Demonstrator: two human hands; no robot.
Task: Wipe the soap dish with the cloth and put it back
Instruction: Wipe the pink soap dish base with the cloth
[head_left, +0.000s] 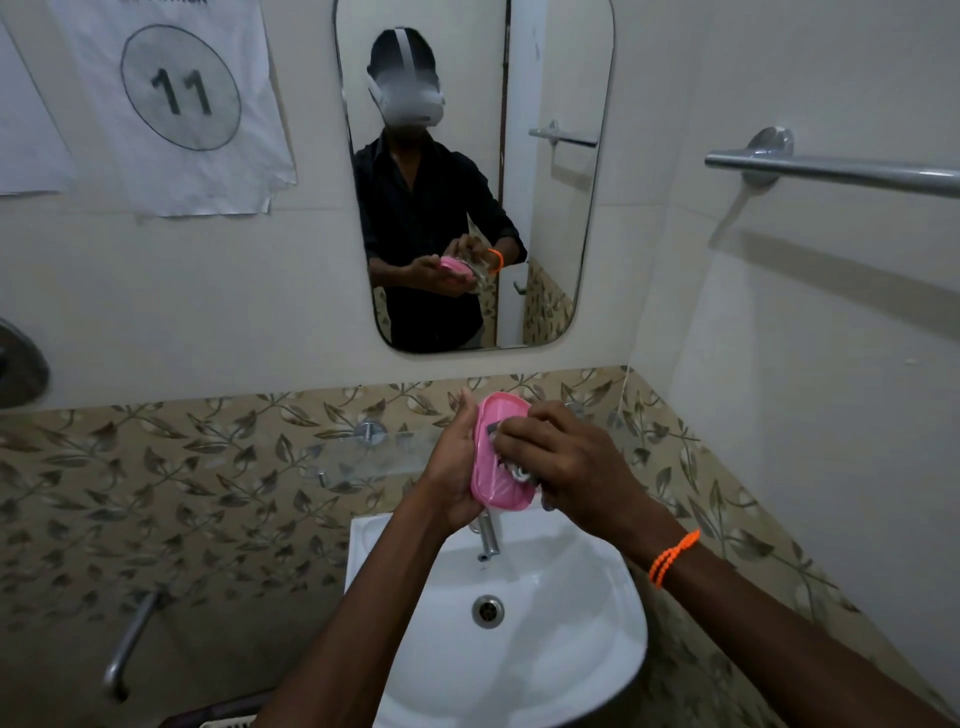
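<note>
A pink oval soap dish is held upright above the sink, its hollow side facing me. My left hand grips it from the left and behind. My right hand presses a small grey-white cloth into the dish's hollow; most of the cloth is hidden under my fingers. An orange bead band circles my right wrist.
A white sink with a metal tap lies directly below my hands. A glass shelf is fixed to the leaf-patterned tiles behind. A mirror hangs above, a towel rail at right, a pipe tap at lower left.
</note>
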